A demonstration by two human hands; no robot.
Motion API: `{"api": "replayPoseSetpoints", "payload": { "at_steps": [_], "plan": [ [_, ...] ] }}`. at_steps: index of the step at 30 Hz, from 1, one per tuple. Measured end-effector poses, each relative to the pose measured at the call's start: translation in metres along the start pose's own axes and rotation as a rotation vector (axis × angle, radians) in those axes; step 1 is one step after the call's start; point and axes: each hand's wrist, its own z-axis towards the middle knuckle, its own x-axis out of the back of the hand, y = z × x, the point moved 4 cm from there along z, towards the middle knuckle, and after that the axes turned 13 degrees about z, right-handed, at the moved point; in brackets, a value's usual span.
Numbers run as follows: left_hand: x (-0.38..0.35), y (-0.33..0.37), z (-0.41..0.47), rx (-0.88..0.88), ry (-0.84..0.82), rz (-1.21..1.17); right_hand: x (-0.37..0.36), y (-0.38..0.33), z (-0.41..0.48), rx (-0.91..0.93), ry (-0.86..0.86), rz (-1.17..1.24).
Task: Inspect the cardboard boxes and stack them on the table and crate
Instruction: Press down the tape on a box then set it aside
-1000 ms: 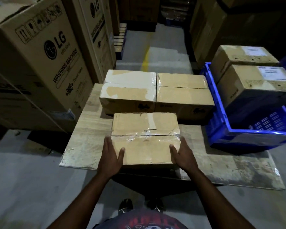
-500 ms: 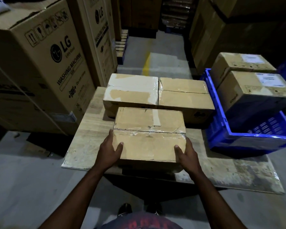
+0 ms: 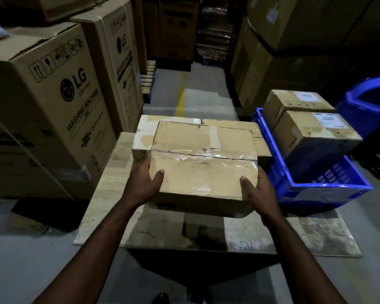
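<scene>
- Cardboard box [image 3: 203, 160]: taped along the top seam, held up clear of the table, level or nearly so, in front of the two boxes behind it.
- Left hand [image 3: 144, 182]: clasped on the box's left near corner, thumb on top, fingers out of sight on the side.
- Right hand [image 3: 258, 190]: clasped on the right near corner, thumb on top, fingers wrapped under the edge.
- Table [image 3: 110, 189]: worn wooden top, low, directly beneath the held box.
- Two boxes on the table: left one [image 3: 144, 133] with a torn pale top, right one [image 3: 262, 147] mostly hidden; they sit side by side, touching.
- Blue crate [image 3: 316, 187]: just right of the table, holding two boxes, near [image 3: 314, 132] and far [image 3: 294, 102], each with a white label.
- Washing machine carton [image 3: 53, 102]: large, standing left of the table.
- Blue bin [image 3: 369, 106]: far right, behind the crate.
</scene>
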Motion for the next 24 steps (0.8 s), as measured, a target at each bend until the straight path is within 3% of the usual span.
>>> {"api": "replayPoseSetpoints", "payload": {
  "at_steps": [14,24],
  "plan": [
    [-0.013,0.076,0.04,-0.042,0.012,-0.06,0.052,-0.047,0.068,0.053,0.034,-0.095],
    [-0.056,0.16,0.086,-0.023,0.023,-0.038,0.124,-0.057,0.15,0.097,-0.107,-0.122]
  ]
}}
